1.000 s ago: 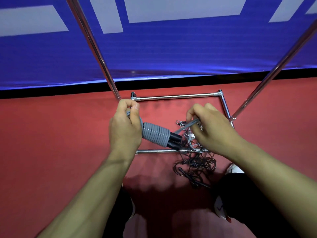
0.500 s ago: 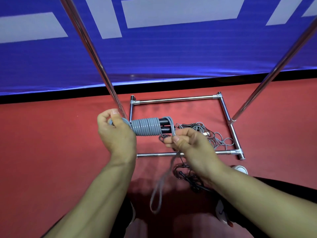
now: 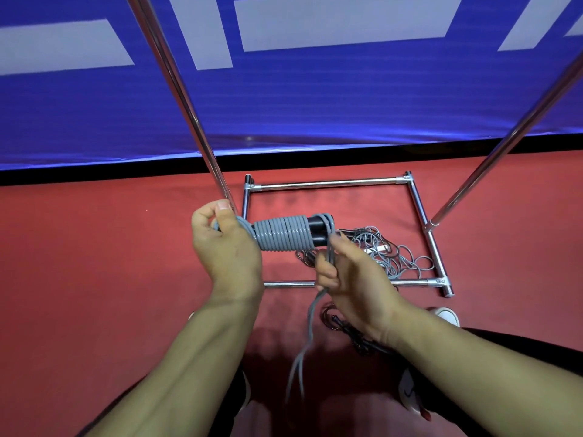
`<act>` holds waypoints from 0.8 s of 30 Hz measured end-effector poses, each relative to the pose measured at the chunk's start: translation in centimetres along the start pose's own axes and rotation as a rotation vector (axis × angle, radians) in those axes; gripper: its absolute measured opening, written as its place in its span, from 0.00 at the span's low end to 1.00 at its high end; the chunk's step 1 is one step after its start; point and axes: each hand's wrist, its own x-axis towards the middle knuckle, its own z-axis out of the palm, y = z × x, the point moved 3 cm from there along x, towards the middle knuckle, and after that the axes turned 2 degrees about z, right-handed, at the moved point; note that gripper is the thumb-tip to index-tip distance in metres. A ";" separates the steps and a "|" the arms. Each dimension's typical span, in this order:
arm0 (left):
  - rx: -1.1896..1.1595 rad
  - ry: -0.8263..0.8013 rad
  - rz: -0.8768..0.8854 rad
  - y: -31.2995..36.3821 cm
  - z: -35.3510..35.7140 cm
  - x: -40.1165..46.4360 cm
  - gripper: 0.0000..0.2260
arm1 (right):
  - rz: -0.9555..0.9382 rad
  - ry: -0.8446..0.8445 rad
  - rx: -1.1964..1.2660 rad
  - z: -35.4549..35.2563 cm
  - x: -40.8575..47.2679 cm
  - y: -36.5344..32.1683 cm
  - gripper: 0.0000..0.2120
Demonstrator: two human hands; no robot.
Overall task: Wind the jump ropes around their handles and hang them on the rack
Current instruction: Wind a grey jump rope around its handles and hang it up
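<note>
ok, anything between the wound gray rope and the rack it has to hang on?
Nothing visible blocks it. The left hand grips the gray coil on the black handles, and the right hand pinches the loose tail. The rack's upright pole is just behind. The hanging bar is out of frame.

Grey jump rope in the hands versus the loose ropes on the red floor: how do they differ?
The grey jump rope is coiled neatly round black handles; the loose ropes lie tangled. The grey rope is held up, the left hand gripping the bundle and the right hand pinching its tail; the loose ropes rest untouched inside the chrome rack base. Both are thin cords.
</note>
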 end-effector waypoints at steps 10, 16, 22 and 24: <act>0.035 -0.115 -0.020 0.3 0.0 -1.7 0.09 | 0.005 0.025 -0.245 0.7 -0.6 0.7 0.23; -0.084 -0.031 -0.147 0.0 0.1 -0.7 0.05 | -0.196 -0.021 -0.831 0.6 -1.1 -0.5 0.19; -0.162 -0.002 -0.224 -0.1 0.2 -0.8 0.07 | -0.529 0.183 -0.839 -0.8 -1.6 1.0 0.06; -0.216 0.009 -0.285 0.1 0.3 -0.7 0.08 | -0.562 0.255 -0.682 -1.0 -1.6 1.2 0.06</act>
